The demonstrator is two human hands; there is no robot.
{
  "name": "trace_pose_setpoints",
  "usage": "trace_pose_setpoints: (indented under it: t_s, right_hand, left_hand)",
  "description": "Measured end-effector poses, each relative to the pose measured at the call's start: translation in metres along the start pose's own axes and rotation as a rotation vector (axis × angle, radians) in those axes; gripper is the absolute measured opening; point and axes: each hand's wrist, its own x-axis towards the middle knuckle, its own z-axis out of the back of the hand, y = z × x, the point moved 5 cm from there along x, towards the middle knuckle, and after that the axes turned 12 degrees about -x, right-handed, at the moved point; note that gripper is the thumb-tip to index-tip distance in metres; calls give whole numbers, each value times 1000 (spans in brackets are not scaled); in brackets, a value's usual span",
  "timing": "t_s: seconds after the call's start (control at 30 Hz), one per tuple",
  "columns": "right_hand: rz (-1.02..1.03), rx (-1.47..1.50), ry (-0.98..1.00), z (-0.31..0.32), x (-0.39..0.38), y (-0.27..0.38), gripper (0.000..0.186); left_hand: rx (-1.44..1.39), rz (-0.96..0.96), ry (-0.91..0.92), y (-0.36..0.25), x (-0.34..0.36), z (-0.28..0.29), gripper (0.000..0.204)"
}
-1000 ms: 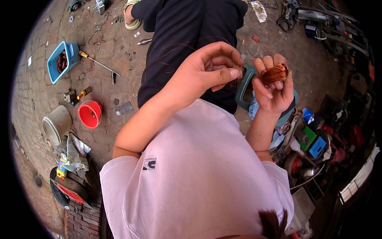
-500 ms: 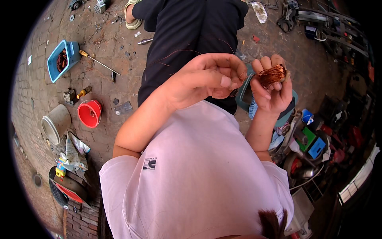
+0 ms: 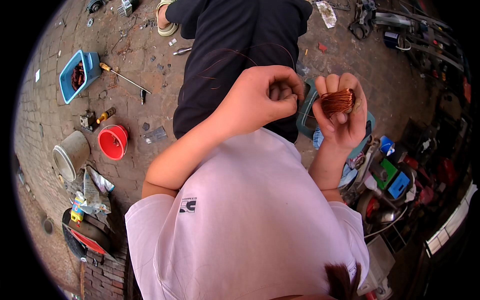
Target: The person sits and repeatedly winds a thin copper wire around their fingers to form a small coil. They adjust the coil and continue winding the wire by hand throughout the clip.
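Observation:
My right hand (image 3: 345, 122) is closed around a small bundle of copper wire (image 3: 338, 102), wound in many turns and shiny brown. The fingers wrap behind it and the thumb lies along its lower side. To its left, level with the bundle, my left hand (image 3: 270, 95) is curled into a pinch, with thumb and fingertips together. Loose copper wire (image 3: 218, 61) trails from that hand in thin arcs above the dark trousers. The exact spot where the fingers grip the wire is hard to make out.
A blue basin (image 3: 92, 70) with reddish-brown scraps, a long screwdriver (image 3: 125, 78), a red bucket (image 3: 112, 142) and a grey bucket (image 3: 75, 150) stand or lie at left. A teal stool (image 3: 306, 120) is beneath my right side. Piled metal parts (image 3: 400, 200) crowd the right.
My left hand has turned and curled tighter, staying a little left of the bundle. The copper bundle has tilted and shifted slightly left and down in my right hand.

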Motion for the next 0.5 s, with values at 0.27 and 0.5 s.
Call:
trace_pose_setpoints:
  t_s: [0.27, 0.5]
  right_hand:
    - [11, -20, -38, 3, -4, 5, 29]
    - [15, -55, -37, 6, -3, 5, 29]
  left_hand:
    - [-44, 105, -44, 2, 1, 1, 7]
    - [-253, 209, 6, 3, -1, 4, 12]
